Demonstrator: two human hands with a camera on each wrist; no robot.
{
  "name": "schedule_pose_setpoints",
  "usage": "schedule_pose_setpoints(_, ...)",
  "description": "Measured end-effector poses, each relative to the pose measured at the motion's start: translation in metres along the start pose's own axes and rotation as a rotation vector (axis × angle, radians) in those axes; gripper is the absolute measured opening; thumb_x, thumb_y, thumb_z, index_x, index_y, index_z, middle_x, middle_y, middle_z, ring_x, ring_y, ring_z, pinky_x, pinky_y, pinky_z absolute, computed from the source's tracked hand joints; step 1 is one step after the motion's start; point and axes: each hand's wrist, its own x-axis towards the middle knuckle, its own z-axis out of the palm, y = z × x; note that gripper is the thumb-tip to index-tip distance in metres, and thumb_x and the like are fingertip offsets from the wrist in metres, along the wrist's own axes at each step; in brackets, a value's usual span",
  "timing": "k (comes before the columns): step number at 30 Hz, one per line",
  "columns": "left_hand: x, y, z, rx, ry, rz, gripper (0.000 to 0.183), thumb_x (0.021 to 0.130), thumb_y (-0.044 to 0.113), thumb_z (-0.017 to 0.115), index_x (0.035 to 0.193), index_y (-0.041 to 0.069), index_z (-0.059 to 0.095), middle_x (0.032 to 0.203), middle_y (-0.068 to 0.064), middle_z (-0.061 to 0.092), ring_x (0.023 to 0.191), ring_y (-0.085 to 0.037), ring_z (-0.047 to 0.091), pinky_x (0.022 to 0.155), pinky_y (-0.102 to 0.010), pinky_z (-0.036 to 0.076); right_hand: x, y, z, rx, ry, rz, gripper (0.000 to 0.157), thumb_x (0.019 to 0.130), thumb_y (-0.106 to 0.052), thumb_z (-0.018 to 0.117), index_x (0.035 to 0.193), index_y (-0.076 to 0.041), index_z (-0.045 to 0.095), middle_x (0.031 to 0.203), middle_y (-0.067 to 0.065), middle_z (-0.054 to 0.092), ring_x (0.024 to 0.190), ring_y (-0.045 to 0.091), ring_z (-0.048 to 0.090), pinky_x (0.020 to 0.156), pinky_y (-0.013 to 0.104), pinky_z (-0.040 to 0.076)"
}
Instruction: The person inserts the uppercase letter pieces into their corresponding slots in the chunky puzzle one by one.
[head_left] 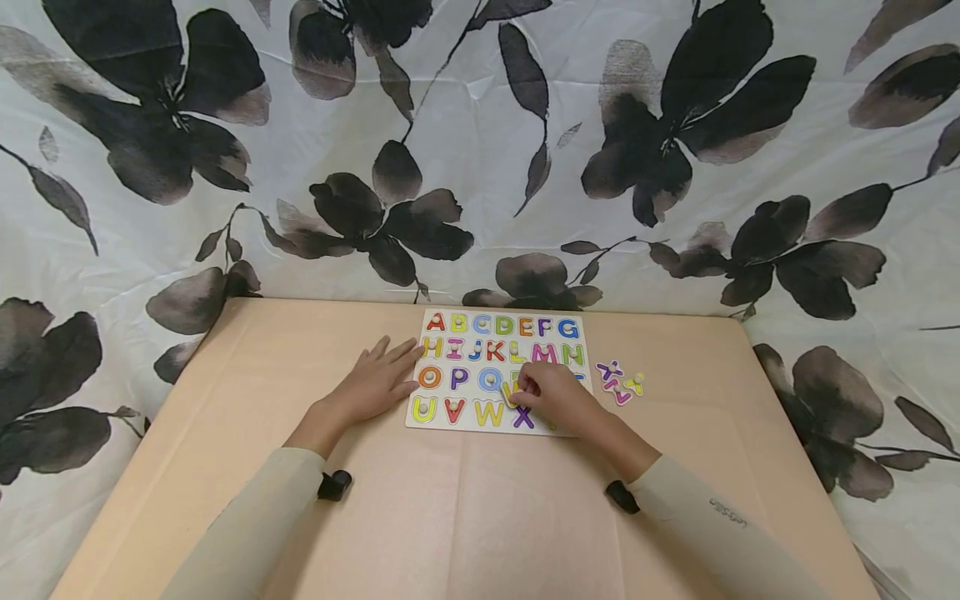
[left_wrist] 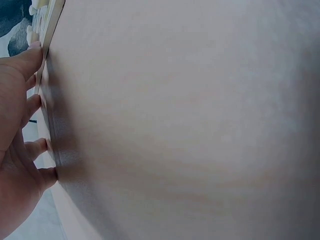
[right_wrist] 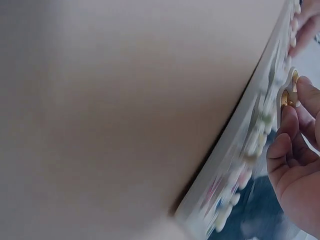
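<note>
A white alphabet puzzle board (head_left: 450, 427) with coloured letters lies on the table. My left hand (head_left: 375, 383) rests at its left edge, fingers extended and thumb at the rim; the left wrist view shows the thumb (left_wrist: 31, 59) against the board's side. With thumb and fingers, my right hand (head_left: 558, 396) pinches a yellow letter piece (head_left: 508, 393) over the lower middle of the board. In the right wrist view this letter piece (right_wrist: 288, 95) is tilted up on edge above the board. The hand hides part of the lower right letters.
Right of the board lie three loose letter pieces: a purple one (head_left: 610, 370), a yellow one (head_left: 634, 383) and a pink one (head_left: 618, 393). The tan table (head_left: 465, 517) ends at a floral cloth (head_left: 480, 167) behind.
</note>
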Motion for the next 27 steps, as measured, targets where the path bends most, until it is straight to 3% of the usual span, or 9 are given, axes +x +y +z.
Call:
schedule_pose_setpoints(13,0.0,0.001,-0.001,0.0,0.0,-0.003,0.068,0.104,0.043,0.057,0.164,0.02,0.032,0.171,-0.007,0.028,0.158,-0.048,0.013,0.122,-0.073,0.013,0.011,-0.027,0.028,-0.126,-0.05,-0.122,0.036,0.09,-0.034,0.081,0.074,-0.019,0.054,0.066,-0.008,0.045,0.067,0.007,0.045,0.059,0.022,0.034)
schedule_pose_setpoints(27,0.0,-0.001,0.002,-0.003,0.007,0.004,0.068,0.105,0.043,0.057,0.164,0.02,0.032,0.171,-0.006,0.027,0.158,-0.049,0.012,0.123,-0.072,0.012,0.007,-0.037,0.035,-0.139,-0.074,-0.174,0.034,0.092,-0.029,0.08,0.073,-0.016,0.054,0.065,-0.008,0.044,0.063,0.006,0.042,0.057,0.022,0.035)
